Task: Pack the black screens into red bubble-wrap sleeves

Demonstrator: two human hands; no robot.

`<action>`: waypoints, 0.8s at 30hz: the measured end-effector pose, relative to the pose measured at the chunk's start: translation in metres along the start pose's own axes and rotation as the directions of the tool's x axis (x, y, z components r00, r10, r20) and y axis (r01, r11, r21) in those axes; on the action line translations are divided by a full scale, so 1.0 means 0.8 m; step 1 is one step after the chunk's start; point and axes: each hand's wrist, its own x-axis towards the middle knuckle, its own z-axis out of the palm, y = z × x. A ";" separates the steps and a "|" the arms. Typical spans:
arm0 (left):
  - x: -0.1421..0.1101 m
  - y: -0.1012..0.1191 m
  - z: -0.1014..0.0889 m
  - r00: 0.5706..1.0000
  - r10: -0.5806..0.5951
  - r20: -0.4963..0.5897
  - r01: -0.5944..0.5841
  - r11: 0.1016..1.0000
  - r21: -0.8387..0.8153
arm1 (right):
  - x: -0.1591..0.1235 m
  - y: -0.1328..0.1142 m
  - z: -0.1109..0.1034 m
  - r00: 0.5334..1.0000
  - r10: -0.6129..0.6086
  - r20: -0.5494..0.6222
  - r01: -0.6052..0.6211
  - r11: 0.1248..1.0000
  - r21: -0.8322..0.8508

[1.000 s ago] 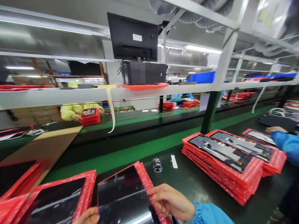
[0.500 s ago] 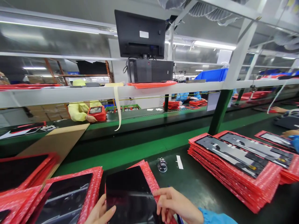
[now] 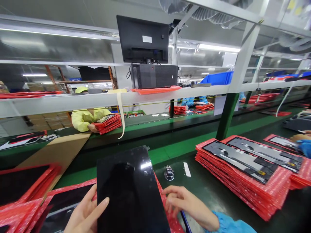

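The left hand (image 3: 84, 215) is gripping the black panel (image 3: 130, 191) by its edge, at six o'clock. The right hand (image 3: 187, 205), fingers spread loose, is resting on the red wrapper (image 3: 167, 212) at five o'clock.

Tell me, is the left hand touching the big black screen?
Touching. The head view shows the left hand with its thumb and fingers pressed against the edge of the black screen, with no gap between them.

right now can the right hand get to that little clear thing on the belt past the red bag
Probably yes. The right hand rests on the red bubble bag, and the small clear part lies just beyond its fingers on bare belt, nothing between.
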 end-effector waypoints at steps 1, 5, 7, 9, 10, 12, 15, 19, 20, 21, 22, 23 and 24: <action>-0.002 0.000 0.006 1.000 0.017 -0.005 -0.017 1.000 -0.010 | -0.003 -0.007 0.000 0.999 -0.038 0.003 0.037 0.999 0.015; -0.002 -0.006 0.020 1.000 0.030 0.008 -0.029 0.998 -0.059 | -0.013 -0.031 -0.002 0.990 -0.140 0.005 0.139 0.986 0.095; 0.004 -0.007 0.024 1.000 0.001 0.030 0.001 0.998 -0.059 | -0.014 -0.041 -0.003 0.984 -0.177 0.000 0.175 0.973 0.150; 0.012 -0.008 0.028 0.997 -0.034 0.073 0.038 0.998 -0.049 | -0.008 -0.050 -0.004 0.980 -0.199 0.001 0.194 0.954 0.227; 0.018 -0.008 0.030 0.994 -0.048 0.096 0.052 0.998 -0.038 | -0.003 -0.053 -0.004 0.981 -0.196 0.013 0.185 0.944 0.273; 0.030 -0.008 0.034 0.985 -0.057 0.161 0.058 0.998 0.002 | 0.012 -0.057 -0.003 0.985 -0.153 0.085 0.113 0.927 0.356; 0.046 -0.008 0.040 0.932 -0.127 0.340 0.097 0.990 0.105 | 0.033 -0.056 0.003 0.965 -0.059 0.254 -0.056 0.905 0.422; 0.058 -0.004 0.045 0.733 -0.254 0.631 0.084 0.954 0.286 | 0.043 -0.041 0.013 0.938 -0.032 0.345 -0.144 0.871 0.470; 0.061 -0.002 0.046 0.704 -0.270 0.657 0.044 0.940 0.339 | 0.042 -0.036 0.013 0.937 -0.032 0.347 -0.148 0.865 0.479; 0.064 0.000 0.047 0.694 -0.285 0.661 -0.003 0.917 0.398 | 0.040 -0.031 0.012 0.938 -0.031 0.346 -0.151 0.861 0.485; 0.068 0.003 0.047 0.689 -0.299 0.660 -0.056 0.887 0.459 | 0.037 -0.027 0.010 0.939 -0.029 0.342 -0.152 0.858 0.491; 0.073 0.006 0.048 0.686 -0.306 0.660 -0.117 0.849 0.515 | 0.035 -0.024 0.008 0.942 -0.028 0.335 -0.151 0.855 0.496; 0.078 0.010 0.050 0.675 -0.308 0.670 -0.188 0.807 0.560 | 0.032 -0.021 0.006 0.945 -0.031 0.326 -0.146 0.852 0.504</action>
